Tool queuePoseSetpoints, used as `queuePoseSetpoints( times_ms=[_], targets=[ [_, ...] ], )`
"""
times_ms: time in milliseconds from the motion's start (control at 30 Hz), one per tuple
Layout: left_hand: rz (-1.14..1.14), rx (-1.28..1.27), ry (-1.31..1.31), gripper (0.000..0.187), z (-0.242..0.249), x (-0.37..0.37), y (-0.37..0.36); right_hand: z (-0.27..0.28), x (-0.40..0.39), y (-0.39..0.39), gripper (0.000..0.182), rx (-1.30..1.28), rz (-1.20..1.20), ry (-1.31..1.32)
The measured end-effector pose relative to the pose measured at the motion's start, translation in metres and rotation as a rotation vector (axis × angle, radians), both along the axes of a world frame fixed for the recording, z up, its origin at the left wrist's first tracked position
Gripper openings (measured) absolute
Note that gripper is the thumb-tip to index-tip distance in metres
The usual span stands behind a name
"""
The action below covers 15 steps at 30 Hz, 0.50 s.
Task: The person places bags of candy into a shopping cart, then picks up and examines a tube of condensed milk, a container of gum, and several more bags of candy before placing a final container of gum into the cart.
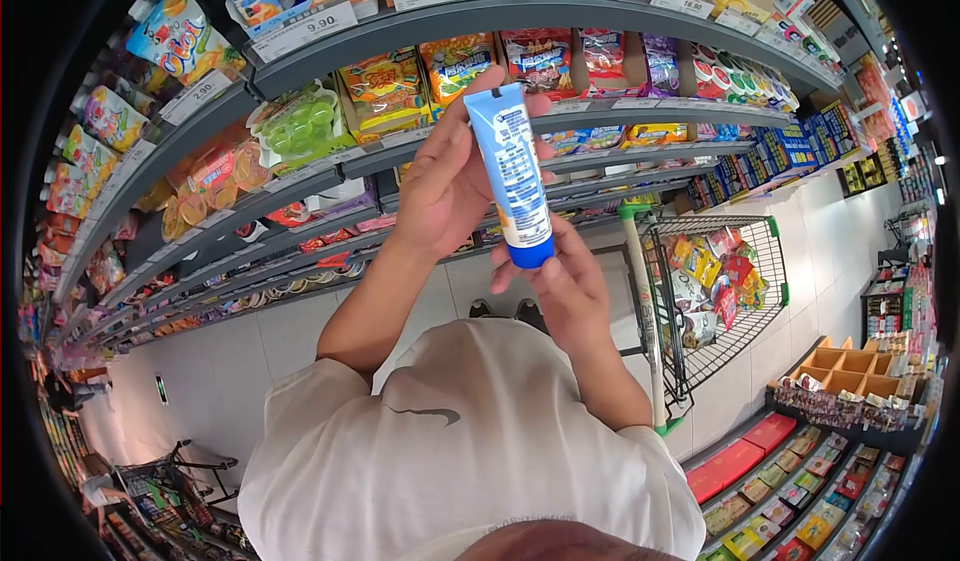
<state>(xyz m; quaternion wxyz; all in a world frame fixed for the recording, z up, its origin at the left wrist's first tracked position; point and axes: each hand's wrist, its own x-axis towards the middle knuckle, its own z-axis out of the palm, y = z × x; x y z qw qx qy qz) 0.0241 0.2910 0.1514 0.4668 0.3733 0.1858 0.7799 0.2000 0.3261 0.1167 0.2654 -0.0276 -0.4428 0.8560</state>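
A light-blue and white squeeze tube [512, 166] with a dark blue cap is held up in front of me, its printed back facing me and its cap end pointing down. My left hand [440, 186] holds it from behind and the left side, with fingertips showing past its right edge near the crimped top. Around the cap end, my right hand [572, 286] grips the tube between thumb and fingers. Just behind the tube, bagged sweets [538, 61] stand on a store shelf.
Curved-looking shelves [400, 146] of packaged snacks and price tags run across the front and left. To my right is a shopping cart [715, 301] with colourful bags in it. Low racks of boxes [790, 491] stand at the lower right, and another cart [175, 501] at the lower left.
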Motion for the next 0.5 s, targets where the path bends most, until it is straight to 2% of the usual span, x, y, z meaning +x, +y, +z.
queuePoseSetpoints(
  times_ms=[133, 233, 333, 500],
  targets=[
    [0.161, -0.019, 0.172, 0.049, -0.004, -0.004, -0.003, -0.008, 0.006, -0.002, 0.056, -0.482, 0.256, 0.116],
    [0.395, -0.063, 0.22, 0.047, 0.007, 0.008, -0.001, -0.002, 0.005, -0.007, 0.061, -0.669, 0.367, 0.158],
    [0.358, -0.087, 0.231, 0.045, 0.009, 0.008, 0.0, -0.004, 0.008, -0.009, 0.062, -0.656, 0.351, 0.17],
    [0.345, -0.103, 0.239, 0.043, 0.007, 0.013, 0.004, -0.012, 0.012, -0.004, 0.06, -0.724, 0.459, 0.291]
  ],
)
